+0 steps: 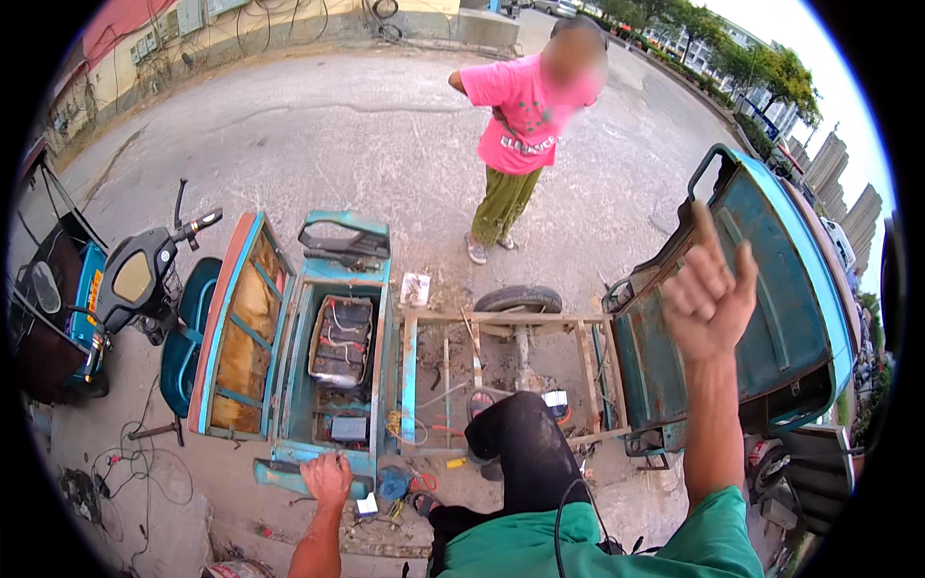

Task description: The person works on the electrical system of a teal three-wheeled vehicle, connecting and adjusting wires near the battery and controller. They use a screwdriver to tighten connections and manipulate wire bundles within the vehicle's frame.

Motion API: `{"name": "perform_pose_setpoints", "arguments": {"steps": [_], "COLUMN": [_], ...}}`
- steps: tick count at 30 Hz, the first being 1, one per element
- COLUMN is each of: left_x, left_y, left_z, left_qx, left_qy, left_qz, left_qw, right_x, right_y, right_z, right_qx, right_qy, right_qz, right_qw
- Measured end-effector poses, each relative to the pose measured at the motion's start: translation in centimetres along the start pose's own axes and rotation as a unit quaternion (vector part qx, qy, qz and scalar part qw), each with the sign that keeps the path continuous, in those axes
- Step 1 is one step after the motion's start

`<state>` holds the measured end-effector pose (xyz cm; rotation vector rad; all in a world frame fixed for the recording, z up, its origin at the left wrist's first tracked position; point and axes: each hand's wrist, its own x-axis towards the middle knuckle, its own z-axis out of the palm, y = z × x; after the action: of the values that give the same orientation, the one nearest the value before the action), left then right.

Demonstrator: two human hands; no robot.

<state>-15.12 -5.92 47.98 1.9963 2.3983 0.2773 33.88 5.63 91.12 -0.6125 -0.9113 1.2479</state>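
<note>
My left hand (328, 479) leans on a teal armrest (279, 477) at the near side of a dismantled three-wheeler, its fingers bent over the edge. Held up at the right, my right hand (710, 301) is empty: the index finger and thumb stretch out, the other fingers curl. Behind it stands the tilted teal body shell (747, 279). Inside the teal seat box (301, 318) sit several wired batteries (343, 337) and a grey box-shaped unit (349, 428). A rusty chassis frame (409, 371) spans the middle, with my leg (525, 443) across it.
A person in a pink shirt (525, 120) stands beyond the frame, near a tyre (518, 299). A hinged panel (246, 332) leans open beside the box. Further left are a scooter (135, 279) and loose cables (145, 472). Small tools and a blue container (393, 484) lie near my feet.
</note>
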Motion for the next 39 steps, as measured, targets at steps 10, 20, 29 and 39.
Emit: {"name": "perform_pose_setpoints", "arguments": {"steps": [10, 20, 29, 39], "left_x": [-1.0, 0.1, -0.7, -0.5], "left_y": [0.7, 0.8, -0.5, 0.3], "left_z": [-5.6, -2.8, 2.8, 1.8], "left_qx": [-0.068, -0.098, -0.044, -0.051], "left_qy": [0.003, 0.024, 0.019, 0.012], "left_qz": [0.058, 0.087, 0.031, 0.023], "left_qw": [0.996, 0.991, 0.998, 0.998], "right_x": [-10.2, -13.1, -12.3, -14.2], "right_y": [15.2, 18.4, 19.5, 21.5], "right_z": [-2.2, -3.2, -3.1, -3.1], "right_qx": [-0.575, -0.515, -0.492, -0.476], "right_qy": [-0.425, -0.414, -0.407, -0.416], "right_qz": [0.295, 0.335, 0.324, 0.373], "right_qw": [0.634, 0.672, 0.698, 0.679]}}
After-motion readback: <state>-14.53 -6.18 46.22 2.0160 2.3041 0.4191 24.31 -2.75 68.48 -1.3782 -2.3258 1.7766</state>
